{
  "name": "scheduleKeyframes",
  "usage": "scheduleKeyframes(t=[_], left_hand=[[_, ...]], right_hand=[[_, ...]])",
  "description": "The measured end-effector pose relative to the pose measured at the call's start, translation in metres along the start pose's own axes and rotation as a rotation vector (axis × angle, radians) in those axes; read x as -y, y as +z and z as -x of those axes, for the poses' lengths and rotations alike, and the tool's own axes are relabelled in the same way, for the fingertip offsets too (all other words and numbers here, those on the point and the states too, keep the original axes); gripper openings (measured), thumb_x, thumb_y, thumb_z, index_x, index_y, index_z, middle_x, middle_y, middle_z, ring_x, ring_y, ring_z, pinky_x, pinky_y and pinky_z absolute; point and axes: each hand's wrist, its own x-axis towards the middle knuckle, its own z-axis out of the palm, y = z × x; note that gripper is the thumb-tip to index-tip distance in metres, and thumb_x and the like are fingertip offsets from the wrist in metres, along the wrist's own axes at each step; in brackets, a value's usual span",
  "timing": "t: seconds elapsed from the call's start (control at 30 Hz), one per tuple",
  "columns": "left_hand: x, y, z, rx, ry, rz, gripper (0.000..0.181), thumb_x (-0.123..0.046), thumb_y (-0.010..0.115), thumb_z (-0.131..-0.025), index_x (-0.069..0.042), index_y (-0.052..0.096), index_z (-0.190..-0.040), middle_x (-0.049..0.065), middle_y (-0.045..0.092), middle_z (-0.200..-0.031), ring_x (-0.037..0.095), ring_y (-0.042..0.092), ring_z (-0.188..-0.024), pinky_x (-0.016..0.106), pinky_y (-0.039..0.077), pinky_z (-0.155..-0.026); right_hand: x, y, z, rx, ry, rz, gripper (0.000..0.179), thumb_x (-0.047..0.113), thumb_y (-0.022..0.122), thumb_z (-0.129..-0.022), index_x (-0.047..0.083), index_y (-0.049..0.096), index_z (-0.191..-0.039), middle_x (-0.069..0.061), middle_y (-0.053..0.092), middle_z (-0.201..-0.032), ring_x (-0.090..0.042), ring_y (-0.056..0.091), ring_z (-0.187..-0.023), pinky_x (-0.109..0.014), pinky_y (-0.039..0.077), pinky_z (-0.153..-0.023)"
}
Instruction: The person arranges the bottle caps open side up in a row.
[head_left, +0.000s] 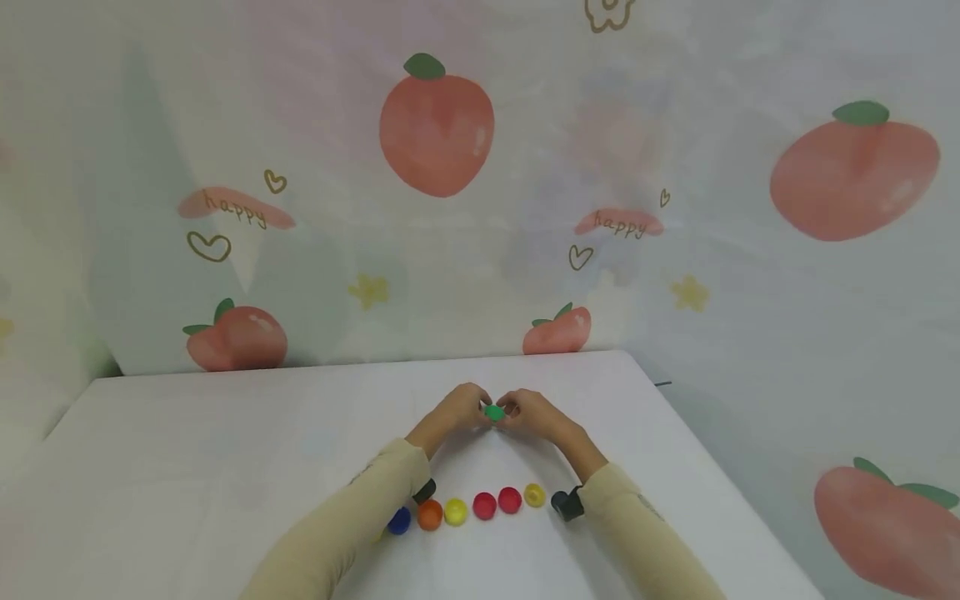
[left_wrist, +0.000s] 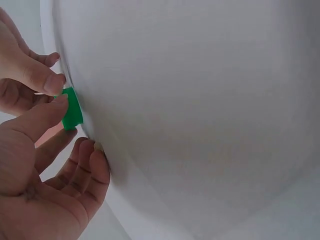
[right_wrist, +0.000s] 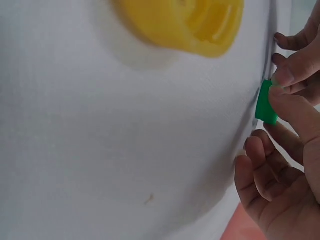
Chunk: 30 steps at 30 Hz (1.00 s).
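A small green piece [head_left: 494, 412], too small to name its kind, is held between both hands over the far part of the white table. My left hand [head_left: 461, 406] pinches it from the left between thumb and forefinger. From the other side my right hand [head_left: 531, 414] grips it with thumb and forefinger. In the left wrist view the green piece [left_wrist: 73, 109] shows a short, straight-sided band, partly covered by the thumb. The right wrist view shows the same piece [right_wrist: 266, 102] at the fingertips, with the other fingers of the right hand [right_wrist: 285, 185] loosely curled below.
Nearer me on the table [head_left: 225, 467] stands a row of small round cups: blue [head_left: 399, 522], orange [head_left: 430, 515], yellow [head_left: 455, 512], two red ones [head_left: 484, 506] and another yellow [head_left: 534, 495]. The left sleeve partly hides the row's left end. Behind hangs a peach-printed cloth [head_left: 322, 167].
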Motion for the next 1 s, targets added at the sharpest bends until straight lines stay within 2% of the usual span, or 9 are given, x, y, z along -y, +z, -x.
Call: scheduleKeyframes(t=[0.17,0.37,0.63,0.77,1.0], left_hand=[[0.000,0.003,-0.001,-0.006,-0.010,-0.030,0.025,-0.014,0.074,-0.082,-0.001,0.068,-0.103,0.003,0.060,-0.091,0.016,0.053,-0.083,0.031,0.047,-0.078],[0.000,-0.001,0.000,0.013,0.003,-0.050,0.029,-0.018,0.073,-0.083,-0.003,0.067,-0.107,0.005,0.064,-0.097,0.017,0.058,-0.087,0.030,0.048,-0.078],[0.003,-0.010,0.002,0.045,0.041,0.022,0.029,-0.018,0.064,-0.090,-0.005,0.063,-0.116,0.008,0.066,-0.100,0.018,0.062,-0.089,0.030,0.050,-0.074],[0.001,-0.013,0.005,0.019,0.045,0.047,0.026,-0.019,0.063,-0.092,-0.005,0.064,-0.113,0.007,0.065,-0.099,0.017,0.062,-0.087,0.028,0.050,-0.072],[-0.004,-0.022,0.014,-0.054,0.071,0.112,0.022,-0.019,0.064,-0.091,-0.003,0.065,-0.107,0.002,0.064,-0.089,0.012,0.060,-0.077,0.024,0.049,-0.065]], right_hand=[[-0.001,0.002,0.000,-0.010,-0.046,0.033,0.028,0.012,0.074,-0.081,0.002,0.066,-0.105,-0.003,0.060,-0.085,-0.015,0.053,-0.079,-0.031,0.048,-0.073],[0.000,0.000,0.001,-0.033,-0.074,0.034,0.026,0.012,0.075,-0.081,0.003,0.066,-0.104,0.001,0.059,-0.082,-0.014,0.054,-0.078,-0.030,0.048,-0.073],[0.001,-0.003,0.005,-0.059,-0.085,0.021,0.027,0.010,0.073,-0.082,0.004,0.063,-0.106,0.001,0.060,-0.085,-0.013,0.056,-0.080,-0.029,0.049,-0.073],[0.003,-0.004,0.007,-0.074,-0.131,0.019,0.028,0.012,0.072,-0.083,0.004,0.061,-0.107,0.001,0.061,-0.085,-0.013,0.056,-0.079,-0.027,0.049,-0.070],[0.013,-0.008,0.013,-0.120,-0.232,0.034,0.029,0.012,0.072,-0.084,0.004,0.059,-0.109,0.000,0.063,-0.086,-0.013,0.057,-0.078,-0.026,0.049,-0.068]])
